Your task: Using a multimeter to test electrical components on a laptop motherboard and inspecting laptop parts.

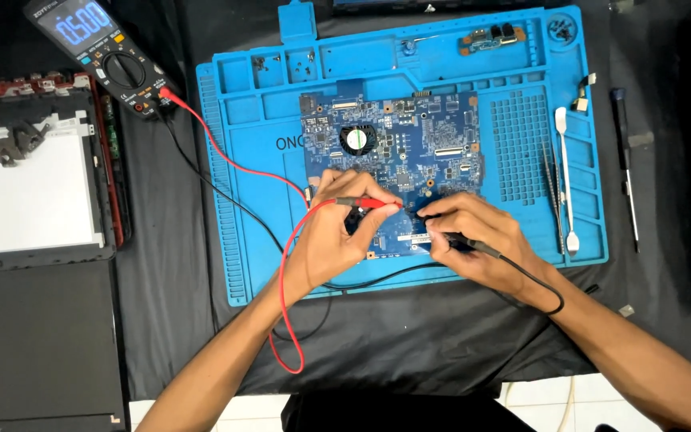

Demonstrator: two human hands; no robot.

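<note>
Two bare forearms at the lower edge. Left hand [333, 240] with fingers pinched on red probe [369, 203], tip down on blue circuit board [393, 144] near its lower middle. Right hand [473, 240] — fingers clamped on black probe [473, 244], also touching board. Board flat on blue work mat [249, 240]. Red and black leads up to multimeter [101, 48] at top left — display lit. Metal spudger [565, 176] on mat's right side.

A black-clothed surface [409, 336] carries a blue work mat [241, 160] under the left hand [329, 240], a multimeter [101, 52] well up-left of it, and a dismantled laptop shell [33, 184] far left.
</note>
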